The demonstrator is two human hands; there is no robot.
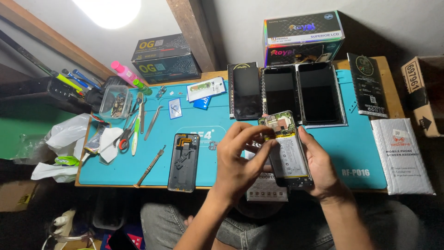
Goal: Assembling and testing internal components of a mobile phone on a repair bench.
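An opened smartphone (287, 149) with its back removed shows a green circuit board at the top and a white battery below. My right hand (319, 169) cradles it from beneath along its right edge. My left hand (240, 157) reaches over from the left, its fingertips pinching at the phone's left side near the top of the battery. The detached back cover (183, 162) lies on the blue work mat (138, 157) to the left of my hands.
Three dark phone screens (282, 92) lie side by side at the mat's back. Tweezers, scissors and a metal pry tool (149, 166) lie at left, near a clear tub of small parts (114, 102). Boxes stand behind; a white padded pouch (401, 155) lies at right.
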